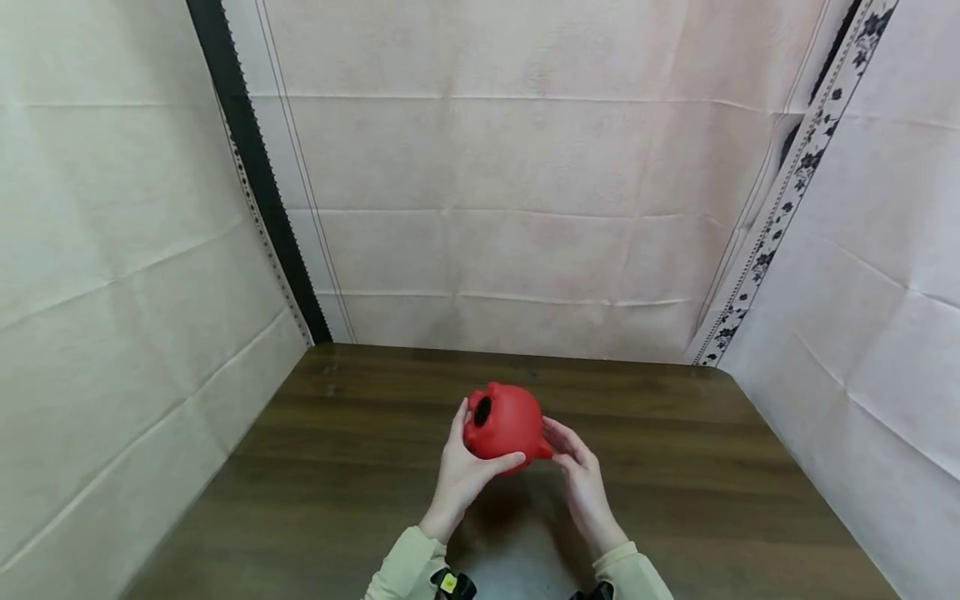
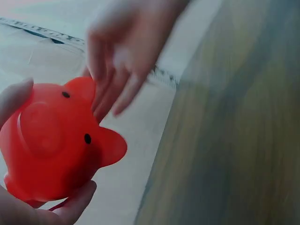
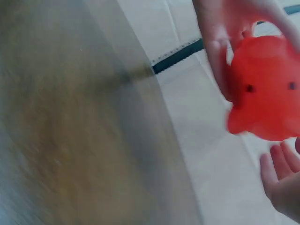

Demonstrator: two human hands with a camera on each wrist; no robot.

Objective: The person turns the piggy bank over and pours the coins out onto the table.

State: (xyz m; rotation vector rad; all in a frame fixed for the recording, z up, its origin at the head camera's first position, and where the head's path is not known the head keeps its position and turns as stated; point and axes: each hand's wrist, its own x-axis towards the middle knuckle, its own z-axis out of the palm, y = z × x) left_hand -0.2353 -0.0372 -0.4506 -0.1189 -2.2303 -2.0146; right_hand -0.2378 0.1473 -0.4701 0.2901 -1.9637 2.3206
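Note:
A red pig-shaped piggy bank point(image 1: 510, 421) is held up over the wooden table by my left hand point(image 1: 461, 475), its thumb and fingers spread round the body. In the head view a dark oval spot shows on the bank's side toward the left fingers. The left wrist view shows the pig's snout, ears and black eyes point(image 2: 87, 138), with the left thumb point(image 2: 77, 204) pressed along its lower side. Beside one ear is my right hand point(image 1: 585, 479), its fingers loosely bent with fingertips close to the bank; it appears blurred in the left wrist view.
The brown wood-grain table point(image 1: 360, 467) spreads under both hands. Pale creased cloth point(image 1: 510, 167) hangs behind it and on both sides, with a dark strip point(image 1: 262, 167) at the left corner and a flower-patterned border point(image 1: 787, 208) at the right.

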